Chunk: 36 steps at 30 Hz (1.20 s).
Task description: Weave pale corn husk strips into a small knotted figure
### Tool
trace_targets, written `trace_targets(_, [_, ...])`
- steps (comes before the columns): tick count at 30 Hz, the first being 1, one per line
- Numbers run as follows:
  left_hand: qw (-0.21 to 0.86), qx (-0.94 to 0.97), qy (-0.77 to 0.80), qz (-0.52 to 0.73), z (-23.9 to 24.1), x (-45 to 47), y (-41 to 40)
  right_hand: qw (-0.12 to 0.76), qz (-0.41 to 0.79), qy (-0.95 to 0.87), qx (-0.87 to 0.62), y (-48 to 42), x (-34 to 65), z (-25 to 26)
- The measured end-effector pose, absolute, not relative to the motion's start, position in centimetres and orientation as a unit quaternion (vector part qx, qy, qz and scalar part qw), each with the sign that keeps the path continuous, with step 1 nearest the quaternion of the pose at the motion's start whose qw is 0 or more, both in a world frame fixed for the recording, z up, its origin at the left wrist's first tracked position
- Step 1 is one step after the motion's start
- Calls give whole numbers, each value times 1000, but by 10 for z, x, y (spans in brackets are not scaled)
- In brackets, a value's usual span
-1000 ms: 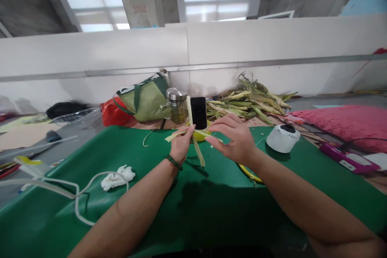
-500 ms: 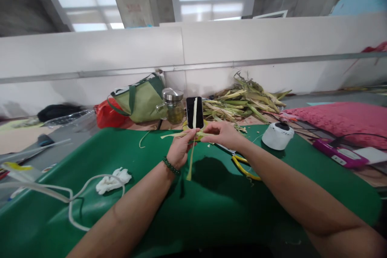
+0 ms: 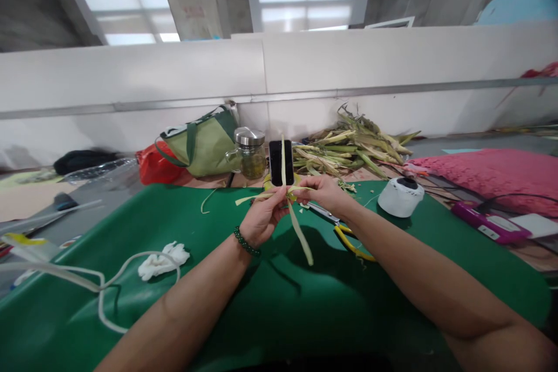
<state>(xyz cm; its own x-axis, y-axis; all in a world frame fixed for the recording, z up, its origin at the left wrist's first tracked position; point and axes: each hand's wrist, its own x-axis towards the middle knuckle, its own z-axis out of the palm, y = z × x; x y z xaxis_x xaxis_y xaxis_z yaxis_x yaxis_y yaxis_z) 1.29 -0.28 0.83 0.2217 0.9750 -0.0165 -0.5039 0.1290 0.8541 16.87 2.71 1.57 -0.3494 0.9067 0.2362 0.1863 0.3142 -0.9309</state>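
Pale yellow-green plant strips cross one another between my hands, their ends sticking out upward, left and down toward me. My left hand, with a bead bracelet at the wrist, pinches them where they cross. My right hand is closed on a strip just to the right of that crossing. Right behind the strips stands a black phone on a yellow holder, partly covered by the upright strip. Scissors with yellow handles lie on the green mat below my right wrist.
A heap of plant leaves lies at the back, beside a glass mug and a green bag. A white spool stands at the mat's right. White cable and crumpled tissue lie on the green mat at left.
The strip end hanging toward me has swung to the right and shows wider. The upright strip now reaches above the phone. My right fingers have closed in near the crossing.
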Motion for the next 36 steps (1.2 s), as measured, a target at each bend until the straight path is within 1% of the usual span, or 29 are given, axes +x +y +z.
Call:
trace_targets(2, [681,368,315,549,8,12,-2,393,412,-720,-396,30,173,16])
trace_targets(4, [656,339,334,586,8,12,1,399,359,-744,-398,29,181,21])
trace_targets(5, [636,322,346,610,8,11,3,423,319,-752,-393,27,185,25])
trace_targets(9, [572,273,388,669,6,10,10,620,118,-715,-301,4,193,40])
trace_targets(10, [568,273,392,670,5,10,10,629,88,-718,-286,-2,190,40])
trace_targets(11, [568,276,392,668,4,11,11,592,84,-749,-284,-7,185,38])
trace_targets(13, [576,291,386,659,2,13,9,478,74,-821,-302,-11,172,30])
trace_targets(14, [582,297,383,652,1,14,8,446,53,-833,-323,-11,166,25])
trace_targets(15, [588,303,381,646,0,15,7,428,30,-829,-358,-9,161,21])
trace_targets(17, [600,315,373,634,-2,17,6,424,-26,-806,-413,-2,156,14])
trace_targets(20, [616,328,366,615,-2,18,3,417,-71,-800,-426,8,159,12])
trace_targets(22, [626,334,364,603,1,18,1,410,-51,-807,-423,12,163,14])
trace_targets(26, [643,338,350,592,9,19,-5,397,79,-802,-440,19,168,13])
trace_targets(29, [650,339,350,583,11,19,-7,402,97,-792,-448,22,170,13])
trace_targets(32, [646,361,345,577,7,20,-7,416,121,-789,-435,21,170,16])
trace_targets(36, [649,405,327,554,0,21,-5,456,235,-757,-406,20,168,19])
